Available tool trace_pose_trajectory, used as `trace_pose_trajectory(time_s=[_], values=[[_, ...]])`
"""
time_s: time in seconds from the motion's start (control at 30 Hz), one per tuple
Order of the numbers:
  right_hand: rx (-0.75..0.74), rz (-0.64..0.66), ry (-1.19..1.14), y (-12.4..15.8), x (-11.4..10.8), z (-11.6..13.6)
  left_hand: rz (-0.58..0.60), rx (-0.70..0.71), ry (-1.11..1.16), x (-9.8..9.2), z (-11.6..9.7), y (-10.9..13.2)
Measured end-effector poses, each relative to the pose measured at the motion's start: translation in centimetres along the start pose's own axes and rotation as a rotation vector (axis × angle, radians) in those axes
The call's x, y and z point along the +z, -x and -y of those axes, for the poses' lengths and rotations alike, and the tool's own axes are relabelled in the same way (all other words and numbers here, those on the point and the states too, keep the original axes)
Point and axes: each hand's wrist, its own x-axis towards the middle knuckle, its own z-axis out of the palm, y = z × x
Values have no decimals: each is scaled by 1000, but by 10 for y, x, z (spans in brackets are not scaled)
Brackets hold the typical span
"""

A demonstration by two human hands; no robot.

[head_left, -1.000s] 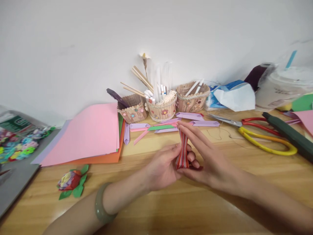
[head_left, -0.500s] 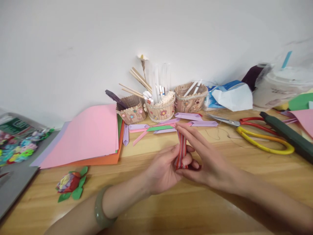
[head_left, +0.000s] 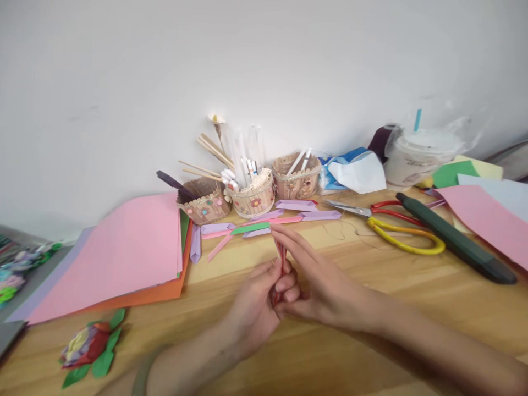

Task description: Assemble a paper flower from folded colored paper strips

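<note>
Between my two hands, above the wooden table, is a small bundle of folded paper layers (head_left: 281,253), with red and pale edges showing. My left hand (head_left: 256,302) is closed on it, thumb on the near side. My right hand (head_left: 330,286) closes on it from the right, long fingers at its top end and thumb near its lower end. The fingers hide much of the bundle. Beyond my hands lie several folded purple and pink paper strips (head_left: 320,216) and a green strip (head_left: 250,229).
A paper flower (head_left: 88,344) lies at front left, near stacked coloured sheets (head_left: 115,253). Three decorated baskets (head_left: 297,179) stand along the wall. To the right are scissors (head_left: 406,234), a dark green long tool (head_left: 454,239), pink paper (head_left: 487,214) and a lidded cup (head_left: 416,159).
The view has swung right, so everything sits further left. The paper bundle has turned and now shows a narrower side. Both hands keep hold of it.
</note>
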Motion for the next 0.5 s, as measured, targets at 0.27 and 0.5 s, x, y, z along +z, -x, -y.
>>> trace_pose_trajectory(time_s=[0.27,0.5], values=[[34,-155,314,0,-92,-25,-56,-24,-126,-4,-6,-3],[75,80,869,16,-122,-73,-62,-48,-162,-8,-11,-8]])
